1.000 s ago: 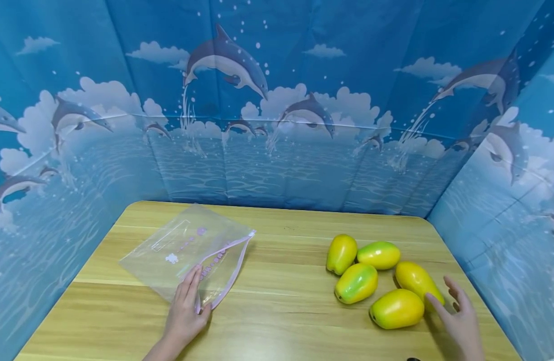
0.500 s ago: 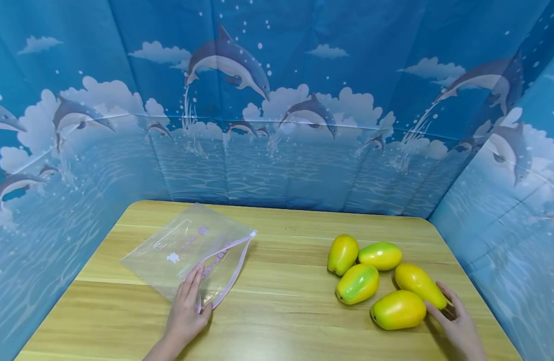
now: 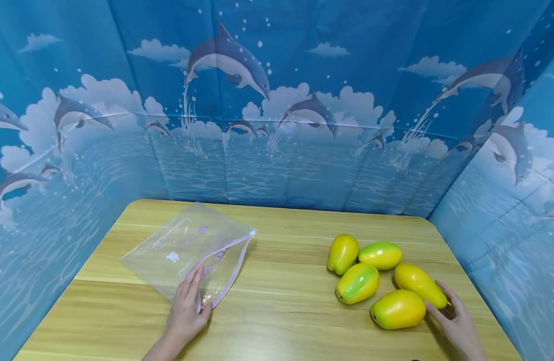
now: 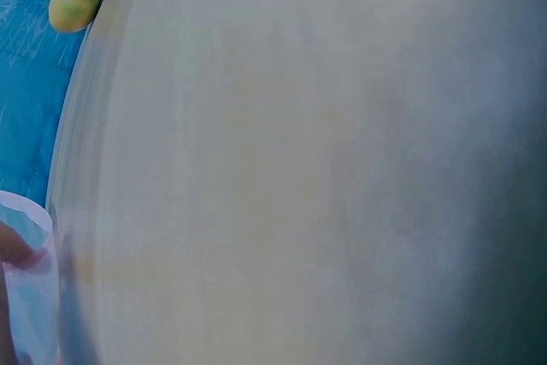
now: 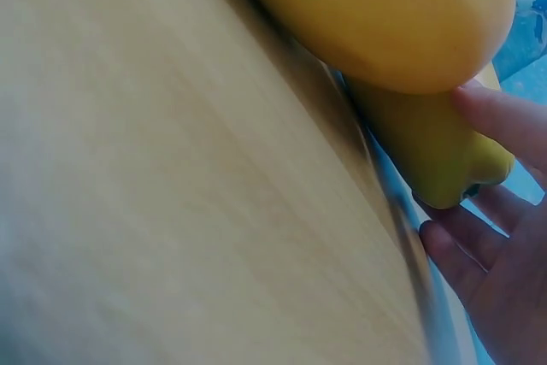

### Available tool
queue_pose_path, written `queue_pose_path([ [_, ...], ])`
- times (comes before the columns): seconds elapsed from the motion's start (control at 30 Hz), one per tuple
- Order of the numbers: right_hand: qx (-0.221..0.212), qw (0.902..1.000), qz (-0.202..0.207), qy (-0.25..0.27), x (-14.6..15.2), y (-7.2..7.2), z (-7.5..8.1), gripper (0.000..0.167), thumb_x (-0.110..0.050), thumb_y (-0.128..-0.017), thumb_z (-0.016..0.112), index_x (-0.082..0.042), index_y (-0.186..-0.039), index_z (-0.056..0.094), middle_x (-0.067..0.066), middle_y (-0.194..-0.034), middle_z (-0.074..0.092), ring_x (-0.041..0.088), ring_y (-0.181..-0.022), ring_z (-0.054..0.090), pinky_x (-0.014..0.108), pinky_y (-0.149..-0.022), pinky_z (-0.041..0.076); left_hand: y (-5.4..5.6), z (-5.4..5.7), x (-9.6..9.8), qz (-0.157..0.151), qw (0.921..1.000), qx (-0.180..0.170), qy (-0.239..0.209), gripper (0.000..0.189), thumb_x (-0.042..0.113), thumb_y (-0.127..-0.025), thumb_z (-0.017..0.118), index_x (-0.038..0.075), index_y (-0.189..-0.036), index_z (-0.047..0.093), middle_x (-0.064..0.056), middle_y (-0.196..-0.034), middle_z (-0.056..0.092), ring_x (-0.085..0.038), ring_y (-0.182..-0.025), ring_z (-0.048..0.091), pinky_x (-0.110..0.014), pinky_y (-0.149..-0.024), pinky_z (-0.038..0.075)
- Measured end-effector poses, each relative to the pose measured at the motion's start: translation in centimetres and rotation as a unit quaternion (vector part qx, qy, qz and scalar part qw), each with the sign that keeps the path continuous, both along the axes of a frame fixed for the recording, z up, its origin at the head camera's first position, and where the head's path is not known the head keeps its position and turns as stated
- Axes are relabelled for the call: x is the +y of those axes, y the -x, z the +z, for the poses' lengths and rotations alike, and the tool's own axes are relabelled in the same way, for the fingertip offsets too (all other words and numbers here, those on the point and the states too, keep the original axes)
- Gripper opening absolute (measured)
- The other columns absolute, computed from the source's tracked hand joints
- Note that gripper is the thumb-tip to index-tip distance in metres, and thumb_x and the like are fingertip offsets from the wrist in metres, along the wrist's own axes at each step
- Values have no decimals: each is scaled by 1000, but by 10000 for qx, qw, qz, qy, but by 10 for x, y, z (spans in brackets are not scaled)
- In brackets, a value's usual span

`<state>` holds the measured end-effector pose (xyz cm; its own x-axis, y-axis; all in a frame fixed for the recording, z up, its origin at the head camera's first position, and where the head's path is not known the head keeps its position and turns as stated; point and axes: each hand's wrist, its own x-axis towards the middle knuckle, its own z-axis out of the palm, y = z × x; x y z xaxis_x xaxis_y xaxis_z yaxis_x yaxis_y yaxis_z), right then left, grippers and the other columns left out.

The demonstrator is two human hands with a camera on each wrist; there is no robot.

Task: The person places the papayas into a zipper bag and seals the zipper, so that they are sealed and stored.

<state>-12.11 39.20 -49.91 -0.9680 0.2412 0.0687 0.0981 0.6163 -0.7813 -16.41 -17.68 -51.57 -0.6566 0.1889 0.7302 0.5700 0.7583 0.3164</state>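
In the head view, a clear zip bag (image 3: 168, 245) with a purple zip edge lies on the table, its mouth partly spread. My left hand (image 3: 184, 311) rests on that mouth, fingers straight on the upper lip, thumb at the lower edge. In the left wrist view, only part of the hand shows at the bag's rim. My right hand (image 3: 457, 321) has thumb and fingers either side of the narrow end of a yellow papaya (image 3: 416, 283). Its thumb also lies against the front papaya (image 3: 398, 309). The right wrist view shows the fingers (image 5: 457, 254) under the papaya's ridged tip.
Several papayas cluster on the right: a leaning one (image 3: 342, 254), a green-topped one (image 3: 379, 254) and a green-striped one (image 3: 358, 284). Under everything lies a wooden table (image 3: 281, 321). A blue dolphin-print curtain (image 3: 277, 165) stands behind and at both sides.
My right hand has closed in on the rear right papaya from just beside it, then held still. That papaya shifted slightly. The left hand and bag have stayed in place.
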Motion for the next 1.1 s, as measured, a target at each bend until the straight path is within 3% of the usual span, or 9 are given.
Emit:
queue_pose_path([
  [0.2, 166, 9996, -216, 6, -1, 2, -3, 67, -29, -90, 56, -10, -145, 24, -11, -135, 32, -23, -97, 29, -3, -72, 32, 0, 0, -1, -73, 9999, -35, -91, 104, -5, -41, 80, -8, -135, 35, -21, -136, 39, -34, -108, 44, -12, -108, 15],
  [0.37, 133, 9990, -418, 61, -2, 1, -3, 67, -29, -88, 58, -8, -143, 28, -26, -112, 34, -18, -82, 41, 2, -66, 39, 1, -1, -2, -189, 9997, 9, -148, 104, -6, -41, 80, -9, -134, 35, -23, -134, 39, -34, -109, 42, -13, -109, 16],
  [0.47, -72, 9982, -596, 67, -3, 2, 0, 68, -32, -87, 58, -9, -144, 28, -17, -111, 39, -15, -76, 46, 4, -63, 41, 1, -3, -3, -250, 9994, -84, -216, 102, -5, -43, 79, -8, -135, 34, -24, -133, 39, -31, -112, 41, -14, -108, 16],
  [0.6, -348, 9957, -826, 219, -3, 3, 2, 70, -36, -87, 57, -13, -145, 25, 15, -128, 40, -18, -75, 44, 2, -62, 40, 1, -4, -4, -307, 9987, -247, -315, 97, -1, -49, 77, -7, -136, 33, -24, -134, 39, -23, -119, 38, -14, -109, 16],
  [0.7, -293, 9907, -1015, 859, -4, 3, 3, 69, -33, -86, 60, -20, -145, 27, 6, -123, 47, -20, -76, 46, 2, -63, 42, 1, -4, -5, -341, 9986, -229, -342, 96, 0, -50, 76, -8, -136, 34, -24, -134, 39, -21, -122, 36, -15, -109, 16],
  [0.83, 187, 9861, -1171, 1165, -7, 3, 7, 65, -24, -84, 64, -22, -142, 34, -24, -104, 43, -20, -81, 47, 1, -66, 43, 2, -4, -4, -337, 9988, -159, -312, 99, -2, -47, 77, -8, -136, 34, -24, -133, 39, -23, -121, 36, -15, -109, 16],
  [0.93, 433, 9850, -1218, 1146, -9, 3, 14, 63, -21, -84, 64, -21, -141, 36, -23, -112, 42, -19, -84, 45, -2, -68, 40, 2, -4, -4, -314, 9990, -131, -291, 100, -3, -46, 77, -8, -136, 34, -24, -133, 39, -24, -119, 38, -15, -109, 17],
  [1.1, 684, 9732, -1171, 1855, -11, 8, 27, 63, -16, -82, 66, -24, -139, 40, -16, -122, 42, -11, -88, 47, 0, -67, 42, 2, -4, -3, -268, 9993, -125, -226, 101, -4, -45, 78, -8, -135, 34, -24, -133, 39, -28, -115, 40, -14, -108, 16],
])
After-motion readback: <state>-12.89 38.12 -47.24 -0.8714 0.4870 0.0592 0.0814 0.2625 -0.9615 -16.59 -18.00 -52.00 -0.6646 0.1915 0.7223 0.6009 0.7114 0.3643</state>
